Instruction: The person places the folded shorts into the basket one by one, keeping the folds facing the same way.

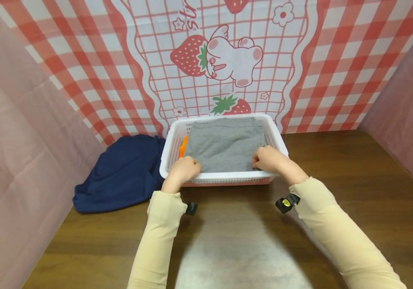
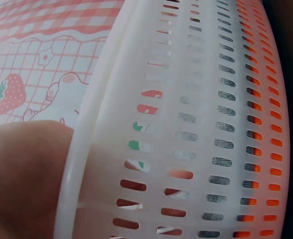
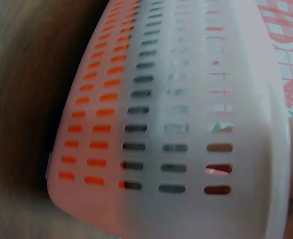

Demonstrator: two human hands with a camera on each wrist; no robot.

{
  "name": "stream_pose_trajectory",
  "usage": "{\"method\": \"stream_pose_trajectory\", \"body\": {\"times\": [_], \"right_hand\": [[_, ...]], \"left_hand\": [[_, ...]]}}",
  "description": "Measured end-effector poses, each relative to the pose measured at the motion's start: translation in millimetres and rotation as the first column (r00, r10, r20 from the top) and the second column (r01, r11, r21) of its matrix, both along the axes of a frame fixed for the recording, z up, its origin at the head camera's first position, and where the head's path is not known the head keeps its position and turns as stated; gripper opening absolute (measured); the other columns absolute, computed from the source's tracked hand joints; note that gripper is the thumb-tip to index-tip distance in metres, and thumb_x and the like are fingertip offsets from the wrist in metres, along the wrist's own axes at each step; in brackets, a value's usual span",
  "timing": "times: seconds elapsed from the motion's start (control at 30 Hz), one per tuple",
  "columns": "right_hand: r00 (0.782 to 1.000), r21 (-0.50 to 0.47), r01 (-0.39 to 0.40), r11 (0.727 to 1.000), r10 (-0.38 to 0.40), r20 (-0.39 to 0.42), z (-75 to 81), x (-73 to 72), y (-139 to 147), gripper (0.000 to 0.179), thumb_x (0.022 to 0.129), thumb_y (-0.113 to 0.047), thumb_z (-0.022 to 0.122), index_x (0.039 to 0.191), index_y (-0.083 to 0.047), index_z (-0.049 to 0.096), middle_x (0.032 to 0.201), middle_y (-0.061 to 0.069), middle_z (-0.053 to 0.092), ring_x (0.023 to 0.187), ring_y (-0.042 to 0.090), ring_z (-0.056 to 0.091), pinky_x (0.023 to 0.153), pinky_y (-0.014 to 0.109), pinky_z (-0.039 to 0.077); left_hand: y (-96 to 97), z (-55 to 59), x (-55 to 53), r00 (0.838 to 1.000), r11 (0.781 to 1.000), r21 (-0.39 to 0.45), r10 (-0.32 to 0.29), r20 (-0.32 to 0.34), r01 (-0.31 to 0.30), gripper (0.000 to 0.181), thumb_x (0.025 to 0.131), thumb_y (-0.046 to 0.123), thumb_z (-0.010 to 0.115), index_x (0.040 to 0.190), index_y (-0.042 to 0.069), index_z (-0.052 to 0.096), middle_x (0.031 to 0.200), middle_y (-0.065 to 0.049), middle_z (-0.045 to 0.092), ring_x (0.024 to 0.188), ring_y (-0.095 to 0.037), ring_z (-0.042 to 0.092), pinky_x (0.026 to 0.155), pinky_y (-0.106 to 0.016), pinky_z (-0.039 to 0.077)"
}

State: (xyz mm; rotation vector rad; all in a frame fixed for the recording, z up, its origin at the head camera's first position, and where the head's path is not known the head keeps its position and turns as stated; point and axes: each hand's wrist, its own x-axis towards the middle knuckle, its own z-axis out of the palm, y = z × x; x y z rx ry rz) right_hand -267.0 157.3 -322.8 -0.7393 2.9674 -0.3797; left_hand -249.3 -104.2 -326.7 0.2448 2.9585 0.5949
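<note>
On the table point(image 1: 343, 172) I see a white basket point(image 1: 233, 176), its sides cut with small slots. Its long axis runs from left to right in front of the person, and the near long side faces the person. Inside lies the gray cloth point(image 1: 226, 142), spread rather flat, with its longer direction also from left to right, along the basket. It covers most of the inside. At the left end, an orange thing point(image 1: 183, 147) shows between the gray cloth and the wall; through the lower slots I see orange also, under the gray.

The left hand point(image 1: 184, 170) reaches over the near rim at the left corner, the fingers bent down inside by the cloth's edge. The right hand point(image 1: 269, 157) does similarly near the right corner, bent over the cloth's other edge. The fingertips are hidden, so I cannot tell if either hand pinches the cloth or only presses it. Left of the basket, just beside it, a navy cloth point(image 1: 123, 174) lies in a loose heap.
</note>
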Motion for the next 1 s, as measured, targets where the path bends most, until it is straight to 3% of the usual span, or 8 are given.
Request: {"method": "stream_pose_trajectory", "body": {"times": [0.13, 0.27, 0.37, 0.47, 0.6, 0.67, 0.83, 1.0], "right_hand": [[0.991, -0.085, 0.103, 0.991, -0.109, -0.072, -2.2, 9.6, -2.8, 0.018, 0.083, -0.009, 0.052, 0.076, -0.006, 0.068, 0.073, 0.007, 0.064, 0.067, 0.021, 0.055, 0.067, 0.039, 0.045], [0.957, -0.177, 0.224, 0.959, -0.251, -0.148, -3.8, 23.0, -9.0, 0.022, 0.085, -0.014, 0.050, 0.086, -0.006, 0.070, 0.083, 0.012, 0.067, 0.074, 0.028, 0.061, 0.067, 0.046, 0.046], [0.928, -0.225, 0.264, 0.938, -0.311, -0.208, -7.2, 30.2, -16.2, 0.023, 0.086, -0.016, 0.050, 0.089, -0.006, 0.070, 0.088, 0.013, 0.067, 0.078, 0.032, 0.062, 0.067, 0.048, 0.047], [0.880, -0.260, 0.280, 0.924, -0.356, -0.316, -12.1, 36.6, -26.0, 0.022, 0.085, -0.016, 0.051, 0.088, -0.005, 0.070, 0.085, 0.012, 0.066, 0.076, 0.034, 0.061, 0.063, 0.049, 0.047], [0.787, -0.320, 0.264, 0.910, -0.395, -0.474, -17.2, 45.6, -37.5, 0.016, 0.082, -0.015, 0.056, 0.082, -0.004, 0.069, 0.078, 0.013, 0.064, 0.070, 0.036, 0.059, 0.058, 0.048, 0.046], [0.764, -0.349, 0.235, 0.907, -0.394, -0.511, -18.4, 49.3, -40.9, 0.015, 0.082, -0.015, 0.059, 0.081, -0.004, 0.068, 0.078, 0.013, 0.063, 0.069, 0.035, 0.058, 0.059, 0.046, 0.045], [0.766, -0.414, 0.189, 0.890, -0.398, -0.505, -18.0, 57.2, -45.4, 0.013, 0.083, -0.015, 0.060, 0.084, -0.004, 0.067, 0.082, 0.012, 0.063, 0.072, 0.033, 0.059, 0.063, 0.044, 0.046], [0.826, -0.515, 0.134, 0.847, -0.382, -0.414, -9.2, 65.9, -51.8, 0.013, 0.085, -0.016, 0.058, 0.089, -0.007, 0.067, 0.088, 0.008, 0.063, 0.080, 0.026, 0.062, 0.065, 0.042, 0.047]], "left_hand": [[-2.4, -3.3, 8.6, 0.985, 0.989, 0.108, 0.118, -0.123, -0.105, 0.028, 0.085, 0.020, 0.043, 0.085, 0.016, 0.071, 0.094, -0.006, 0.067, 0.085, -0.026, 0.060, 0.072, -0.039, 0.046], [-7.1, -3.3, 19.3, 0.949, 0.966, 0.210, 0.198, -0.244, -0.148, 0.029, 0.086, 0.020, 0.043, 0.088, 0.017, 0.071, 0.090, -0.004, 0.069, 0.084, -0.026, 0.062, 0.071, -0.041, 0.047], [-12.6, 0.8, 26.6, 0.917, 0.951, 0.256, 0.252, -0.311, -0.174, 0.028, 0.087, 0.021, 0.043, 0.088, 0.018, 0.071, 0.086, -0.003, 0.069, 0.080, -0.028, 0.063, 0.068, -0.043, 0.047], [-20.8, 5.9, 33.0, 0.879, 0.935, 0.276, 0.315, -0.359, -0.222, 0.028, 0.088, 0.023, 0.043, 0.089, 0.019, 0.070, 0.080, -0.002, 0.068, 0.074, -0.029, 0.063, 0.064, -0.044, 0.047], [-32.7, 11.1, 37.7, 0.821, 0.908, 0.314, 0.395, -0.412, -0.278, 0.028, 0.088, 0.024, 0.043, 0.091, 0.019, 0.070, 0.074, -0.003, 0.067, 0.066, -0.027, 0.061, 0.057, -0.042, 0.045], [-38.0, 13.1, 38.0, 0.793, 0.891, 0.343, 0.431, -0.431, -0.297, 0.028, 0.088, 0.023, 0.043, 0.091, 0.018, 0.070, 0.074, -0.004, 0.066, 0.062, -0.026, 0.059, 0.055, -0.041, 0.044], [-51.5, 16.3, 36.2, 0.742, 0.851, 0.410, 0.501, -0.445, -0.329, 0.025, 0.089, 0.023, 0.045, 0.088, 0.017, 0.070, 0.075, -0.003, 0.066, 0.065, -0.028, 0.059, 0.056, -0.041, 0.044], [-75.3, 19.2, 33.6, 0.708, 0.806, 0.453, 0.570, -0.417, -0.382, 0.027, 0.089, 0.024, 0.044, 0.090, 0.016, 0.070, 0.082, -0.003, 0.069, 0.077, -0.030, 0.062, 0.067, -0.044, 0.045]]}}
